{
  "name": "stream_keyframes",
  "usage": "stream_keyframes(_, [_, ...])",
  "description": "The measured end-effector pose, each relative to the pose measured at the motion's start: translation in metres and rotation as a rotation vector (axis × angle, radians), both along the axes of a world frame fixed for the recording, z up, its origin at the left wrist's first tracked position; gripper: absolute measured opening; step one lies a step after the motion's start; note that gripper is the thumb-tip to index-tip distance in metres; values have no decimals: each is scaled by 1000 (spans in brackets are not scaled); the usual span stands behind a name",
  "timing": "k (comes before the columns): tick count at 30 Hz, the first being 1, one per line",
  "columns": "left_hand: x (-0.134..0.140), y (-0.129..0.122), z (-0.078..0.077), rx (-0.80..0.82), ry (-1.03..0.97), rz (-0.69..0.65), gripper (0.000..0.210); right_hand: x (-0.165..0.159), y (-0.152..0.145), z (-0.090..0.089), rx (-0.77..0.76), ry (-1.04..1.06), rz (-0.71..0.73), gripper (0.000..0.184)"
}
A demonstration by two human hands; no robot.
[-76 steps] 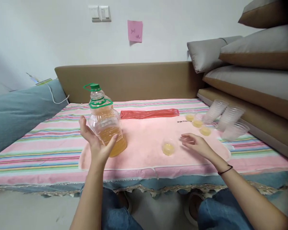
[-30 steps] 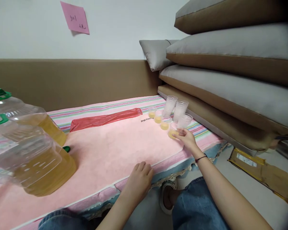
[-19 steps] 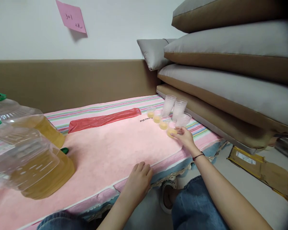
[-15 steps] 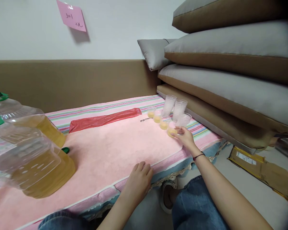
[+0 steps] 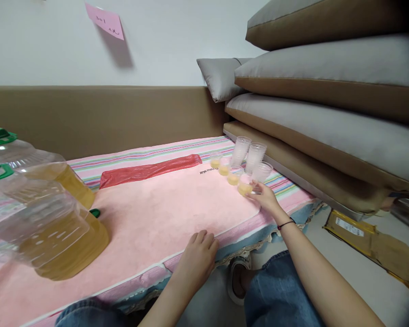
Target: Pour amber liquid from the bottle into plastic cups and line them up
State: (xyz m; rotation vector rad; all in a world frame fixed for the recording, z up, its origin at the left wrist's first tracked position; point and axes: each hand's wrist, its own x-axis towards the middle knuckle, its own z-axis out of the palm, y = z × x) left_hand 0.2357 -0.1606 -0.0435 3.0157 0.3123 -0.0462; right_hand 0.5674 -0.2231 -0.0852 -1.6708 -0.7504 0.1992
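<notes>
Right of centre in the frame, the right hand [image 5: 264, 196] pinches a small cup [image 5: 244, 188] of yellow liquid beside three others on the pink towel [image 5: 163, 213]; lower it level and let go gently, while the left hand [image 5: 198, 260] lies loose and empty.

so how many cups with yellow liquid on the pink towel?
4, in a diagonal row near the towel's far right corner: farthest cup, second cup, third cup, and nearest cup at the right hand's fingertips. The stacked empty cups could hide more.

The oil jug [image 5: 44, 213] is cut off at the left edge.
</notes>
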Motion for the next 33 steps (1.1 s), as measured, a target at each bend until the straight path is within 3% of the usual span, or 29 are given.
stream_keyframes(3, [-1,1,2,-12,-6,-4,33,10,-6,-3,-24,-9,-101,45])
stream_keyframes(6, [-1,1,5,-28,-9,-10,31,24,-12,-6,-35,-23,-288,37])
stream_keyframes(9, [-2,1,11,-61,-16,-3,24,36,-8,-11,-35,-32,-431,47])
stream_keyframes(12, [-5,2,17,-74,-55,-3,22,42,5,-15,-30,-38,-472,59])
stream_keyframes(16, [-11,7,21,-58,-87,2,28,43,21,-17,-21,-25,-473,51])
stream_keyframes(19, [-15,13,22,-50,-131,6,28,40,21,-8,5,-27,-498,42])
stream_keyframes(23, [-21,23,22,-80,-307,52,26,24,3,23,99,-128,-541,46])
stream_keyframes(25, [-24,28,25,-153,-417,99,25,5,-7,43,204,-219,-463,51])
stream_keyframes(28, [-29,33,32,-326,-562,189,22,-37,-15,67,396,-269,-157,46])
stream_keyframes(30, [-31,36,36,-466,-637,264,20,-67,-14,74,375,-166,94,42])
stream_keyframes(33, [-32,39,40,-762,-736,384,32,-111,-4,70,193,17,461,48])
